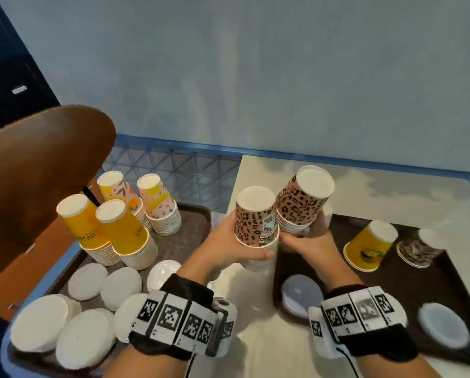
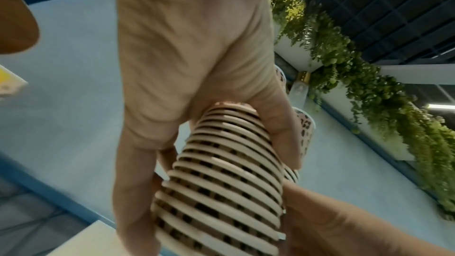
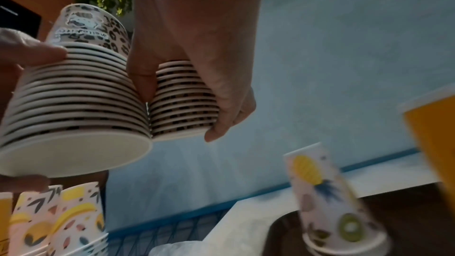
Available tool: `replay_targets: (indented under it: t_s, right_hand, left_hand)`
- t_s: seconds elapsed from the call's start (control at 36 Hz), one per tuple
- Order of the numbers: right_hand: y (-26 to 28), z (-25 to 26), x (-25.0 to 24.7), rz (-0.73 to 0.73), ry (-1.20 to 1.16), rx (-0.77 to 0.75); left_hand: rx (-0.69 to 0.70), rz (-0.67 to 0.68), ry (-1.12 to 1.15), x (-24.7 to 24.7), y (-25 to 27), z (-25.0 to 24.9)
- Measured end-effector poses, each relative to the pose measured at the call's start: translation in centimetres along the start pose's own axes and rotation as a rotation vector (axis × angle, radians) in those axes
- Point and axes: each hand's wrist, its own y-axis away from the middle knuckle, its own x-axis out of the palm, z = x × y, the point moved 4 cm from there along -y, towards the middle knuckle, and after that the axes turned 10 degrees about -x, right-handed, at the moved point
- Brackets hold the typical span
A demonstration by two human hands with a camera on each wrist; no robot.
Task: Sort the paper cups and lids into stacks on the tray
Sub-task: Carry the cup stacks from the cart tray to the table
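Two leopard-print cup stacks, both upside down, held in the air between the trays: left hand (image 1: pixel 229 245) wraps the left stack (image 1: pixel 255 222), right hand (image 1: pixel 307 241) grips the right stack (image 1: pixel 302 203), tilted toward the other — probably to merge them. Left tray (image 1: pixel 192 216) holds orange stacks (image 1: pixel 105 233), patterned stacks (image 1: pixel 157 205) and white lids (image 1: pixel 61 328) (sorted side, apparently). Right tray (image 1: pixel 446 271) holds loose cups and lids.
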Motion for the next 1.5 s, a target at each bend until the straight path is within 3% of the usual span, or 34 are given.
replay_targets:
  t_s: [0.33, 0.56, 0.72, 1.03, 1.36, 1.5]
  right_hand:
    - [7.2, 0.5, -21.2, -0.244, 0.162, 0.032]
    - [10.4, -1.8, -35.7, -0.426, 0.36, 0.095]
    - [12.4, -5.1, -43.2, -0.53, 0.466, 0.206]
    - [15.8, -9.7, -47.9, -0.564, 0.508, 0.345]
    - [16.5, -11.3, -48.2, -0.5, 0.582, 0.438]
    - [17.2, -9.5, -47.2, -0.534, 0.612, 0.344]
  left_hand:
    - [-0.014, 0.221, -0.068, 20.5, -2.0, -2.7]
    - [-0.036, 0.159, -0.001, 33.6, -6.5, -2.5]
    - [-0.033, 0.146, -0.021, 41.6, -9.5, -2.0]
    - [-0.018, 0.126, -0.314, 49.3, -12.2, 1.2]
    - [-0.025, 0.116, -0.432, 50.6, -12.3, 2.6]
    - [0.037, 0.131, -0.482, 50.0, -11.0, 2.2]
